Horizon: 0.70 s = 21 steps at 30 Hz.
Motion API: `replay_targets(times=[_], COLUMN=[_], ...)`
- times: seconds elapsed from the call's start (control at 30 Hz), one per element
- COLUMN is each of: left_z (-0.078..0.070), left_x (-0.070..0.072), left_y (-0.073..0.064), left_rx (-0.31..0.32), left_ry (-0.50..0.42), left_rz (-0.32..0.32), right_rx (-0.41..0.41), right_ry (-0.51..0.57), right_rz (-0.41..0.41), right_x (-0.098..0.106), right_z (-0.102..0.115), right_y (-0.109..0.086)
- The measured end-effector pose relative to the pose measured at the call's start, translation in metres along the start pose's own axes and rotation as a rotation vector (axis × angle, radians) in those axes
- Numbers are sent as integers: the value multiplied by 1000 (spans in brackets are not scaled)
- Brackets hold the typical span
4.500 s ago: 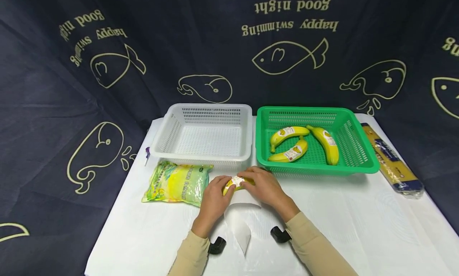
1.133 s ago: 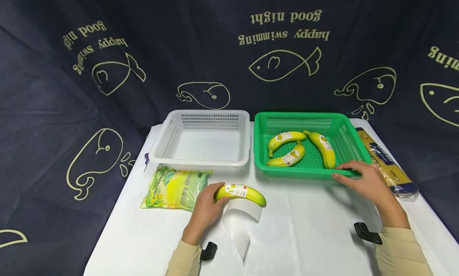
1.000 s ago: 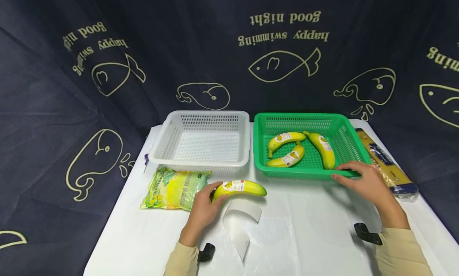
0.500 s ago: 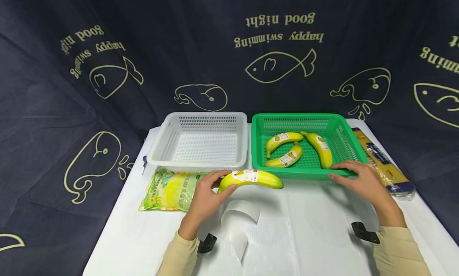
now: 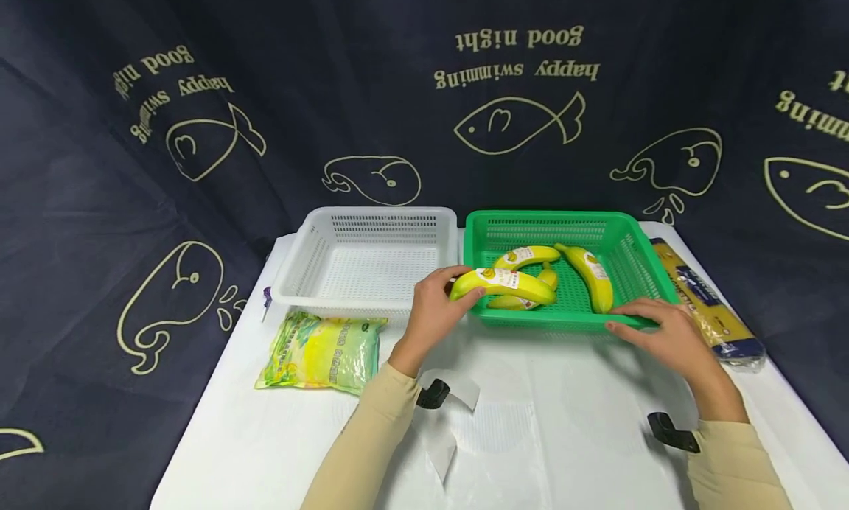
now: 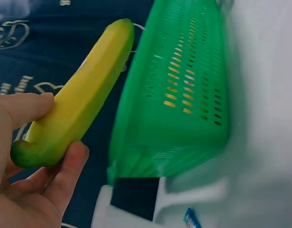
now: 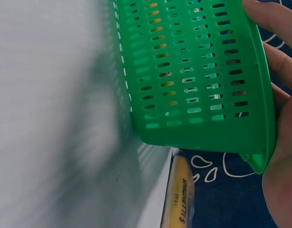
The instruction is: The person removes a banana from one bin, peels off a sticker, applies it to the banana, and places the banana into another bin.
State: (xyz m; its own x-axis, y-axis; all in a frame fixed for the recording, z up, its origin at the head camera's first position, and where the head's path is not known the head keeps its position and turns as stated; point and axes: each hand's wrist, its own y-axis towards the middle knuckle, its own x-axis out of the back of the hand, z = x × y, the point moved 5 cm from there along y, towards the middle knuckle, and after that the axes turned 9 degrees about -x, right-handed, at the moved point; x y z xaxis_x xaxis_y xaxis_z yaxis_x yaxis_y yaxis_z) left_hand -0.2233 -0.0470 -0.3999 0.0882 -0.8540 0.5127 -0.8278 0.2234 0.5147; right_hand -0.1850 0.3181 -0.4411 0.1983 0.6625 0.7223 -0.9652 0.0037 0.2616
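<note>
My left hand (image 5: 434, 307) pinches one end of a yellow banana (image 5: 514, 283) with a white label. The banana is raised over the left front of the green basket (image 5: 570, 318), partly covering two bananas inside it. In the left wrist view the green-tipped banana (image 6: 86, 90) lies between thumb and fingers, beside the basket wall (image 6: 179, 95). My right hand (image 5: 670, 337) grips the basket's front rim near the right corner. In the right wrist view, the thumb and fingers are on either side of the rim (image 7: 265, 90). A third banana (image 5: 592, 278) lies in the basket near that hand.
A white basket (image 5: 358, 304) stands left of the green one. In front of it lies a yellow-green bag (image 5: 325, 351). A spaghetti pack (image 5: 713, 296) lies to the right. Curled white paper (image 5: 464, 388) is on the table, partly behind the left wrist. A small purple item (image 5: 267, 296) lies far left.
The right hand has gone from the banana to the basket rim, where it stays. The left hand has lifted the banana off the table and carried it forward and right over the basket.
</note>
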Motion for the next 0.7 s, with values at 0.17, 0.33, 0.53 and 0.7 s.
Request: replay_targets(times=[0.17,0.33,0.53,0.7], left_z=[1,-3,3,4], left_x=[-17,-36,-66,-82], left_y=[19,39,64,80], left_rx=[24,73,161,245], left_ry=[30,30,36,48], left_rz=[65,151,304,334], right_rx=[5,2,8,19], right_ry=[-6,-11,-6,-15], right_rz=[-5,-1,-5,-10], right_x=[0,0,-1,1], right_z=[1,2,2,0], right_y=[-2,-2,-2,-3])
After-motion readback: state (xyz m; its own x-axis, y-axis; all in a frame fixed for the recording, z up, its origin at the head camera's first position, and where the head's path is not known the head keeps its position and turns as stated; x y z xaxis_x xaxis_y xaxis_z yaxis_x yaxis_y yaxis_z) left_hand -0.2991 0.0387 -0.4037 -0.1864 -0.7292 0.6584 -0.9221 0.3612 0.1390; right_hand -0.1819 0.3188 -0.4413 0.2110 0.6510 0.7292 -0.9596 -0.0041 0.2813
